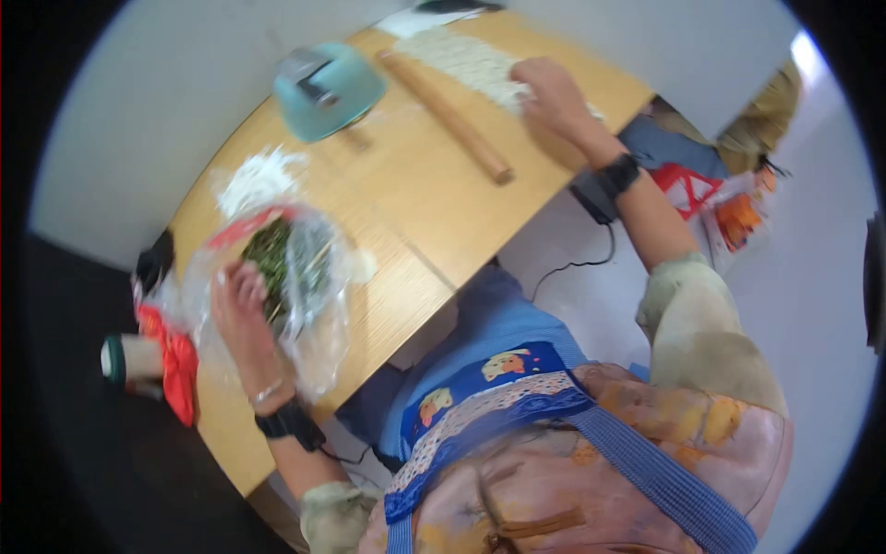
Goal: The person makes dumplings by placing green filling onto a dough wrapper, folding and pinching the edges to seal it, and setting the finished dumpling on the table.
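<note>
Greens (268,251), one heap, lie inside one clear plastic bag (318,355), right beside the left fingers (247,279). Those fingers are loosely curled over the bag; blur makes it impossible to tell whether they grasp anything. The right fingers (531,72) are folded inward at one long, pale strip (461,60); a white bit shows at their tips, but whether it is gripped I cannot tell.

One rolling pin (443,115) lies to the left of the right fingers, between them and one teal bowl (318,115) with a grey metallic item (309,72) in it. One heap of white powder (261,183) sits beyond the left fingers, close to the bag. Two black wristbands, one left (288,425) and one right (616,174), sit behind the fingers.

To the left of the left fingers, a red bag (175,365) and one green-rimmed cup (134,358) crowd the side. Past the right fingers, below the table (397,198), a red-and-white bag (683,189) rests beside an orange packet (738,222).

The near table edge slants beneath the right forearm (651,217). Bare wood opens between the greens and the rolling pin, to the right of the left fingers; the pin bounds this room toward the right fingers.
</note>
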Tool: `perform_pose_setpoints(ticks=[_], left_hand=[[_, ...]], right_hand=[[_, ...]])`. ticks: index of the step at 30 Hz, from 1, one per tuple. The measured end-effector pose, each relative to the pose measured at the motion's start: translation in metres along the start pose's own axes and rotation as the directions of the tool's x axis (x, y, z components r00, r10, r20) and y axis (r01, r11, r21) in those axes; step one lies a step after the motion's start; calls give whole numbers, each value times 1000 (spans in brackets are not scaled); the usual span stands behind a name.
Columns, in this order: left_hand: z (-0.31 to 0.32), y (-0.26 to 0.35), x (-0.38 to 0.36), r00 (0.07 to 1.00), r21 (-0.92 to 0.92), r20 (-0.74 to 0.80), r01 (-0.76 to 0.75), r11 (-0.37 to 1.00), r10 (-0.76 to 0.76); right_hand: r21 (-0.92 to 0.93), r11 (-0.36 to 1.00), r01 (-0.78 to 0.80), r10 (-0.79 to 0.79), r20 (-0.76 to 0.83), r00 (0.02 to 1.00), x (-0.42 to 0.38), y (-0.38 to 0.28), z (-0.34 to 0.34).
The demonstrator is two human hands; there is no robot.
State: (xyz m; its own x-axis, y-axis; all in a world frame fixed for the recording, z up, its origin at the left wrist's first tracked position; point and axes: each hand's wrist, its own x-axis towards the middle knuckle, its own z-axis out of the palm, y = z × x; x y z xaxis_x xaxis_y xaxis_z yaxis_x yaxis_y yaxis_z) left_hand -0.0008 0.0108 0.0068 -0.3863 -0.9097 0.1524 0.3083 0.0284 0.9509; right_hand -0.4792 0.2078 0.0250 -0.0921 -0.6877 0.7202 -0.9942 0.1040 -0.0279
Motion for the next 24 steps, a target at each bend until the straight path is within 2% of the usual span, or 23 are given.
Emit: perform_pose_setpoints(ticks=[2, 3, 4, 6, 7, 9, 12, 14, 16, 17, 18, 20, 21, 22, 24], left_hand=[[-2, 3, 3, 958, -314, 286, 117, 942, -23], [3, 8, 2, 931, -406, 365, 172, 898, -14], [8, 10, 1, 897, -487, 443, 233, 842, 8], [17, 16, -2, 882, -523, 471, 280, 805, -1], [19, 18, -5, 897, -514, 442, 250, 820, 3], [24, 21, -8, 888, -514, 458, 288, 808, -25], [27, 24, -10, 914, -512, 400, 286, 810, -69], [19, 17, -6, 909, -540, 415, 288, 791, -47], [9, 10, -3, 903, -667, 428, 335, 666, -26], [23, 22, -7, 951, -575, 299, 247, 780, -81], [22, 25, -6, 952, -575, 293, 248, 780, -86], [19, 25, -5, 973, -462, 229, 127, 878, -20], [13, 23, -2, 988, -469, 150, 52, 882, 22], [2, 21, 2, 989, -473, 146, 65, 878, 5], [-22, 12, 9, 993, -272, -33, -119, 955, 114]], right_hand=[[74, 997, 38, -32, -76, 997, 15, -25, -6], [125, 991, 47, -34, -103, 994, 25, -47, -7], [187, 979, 80, -61, -109, 992, 36, -76, -6], [297, 944, 145, -90, -192, 977, 50, -122, -6], [330, 930, 165, -100, -204, 974, 56, -145, 1], [435, 822, 366, -233, -330, 915, 72, -195, 11], [510, 731, 454, -304, -352, 885, 88, -267, 35], [547, 688, 476, -321, -359, 876, 91, -301, 53], [626, 603, 494, -295, -400, 868, 87, -326, 71], [631, 599, 493, -292, -400, 868, 83, -329, 81], [624, 595, 506, -301, -411, 861, 78, -332, 89], [634, 588, 503, -309, -399, 864, 70, -329, 100], [641, 615, 460, -291, -358, 887, 72, -321, 101], [641, 642, 420, -274, -320, 907, 74, -312, 102], [665, 658, 353, -256, -243, 936, 75, -297, 105]])
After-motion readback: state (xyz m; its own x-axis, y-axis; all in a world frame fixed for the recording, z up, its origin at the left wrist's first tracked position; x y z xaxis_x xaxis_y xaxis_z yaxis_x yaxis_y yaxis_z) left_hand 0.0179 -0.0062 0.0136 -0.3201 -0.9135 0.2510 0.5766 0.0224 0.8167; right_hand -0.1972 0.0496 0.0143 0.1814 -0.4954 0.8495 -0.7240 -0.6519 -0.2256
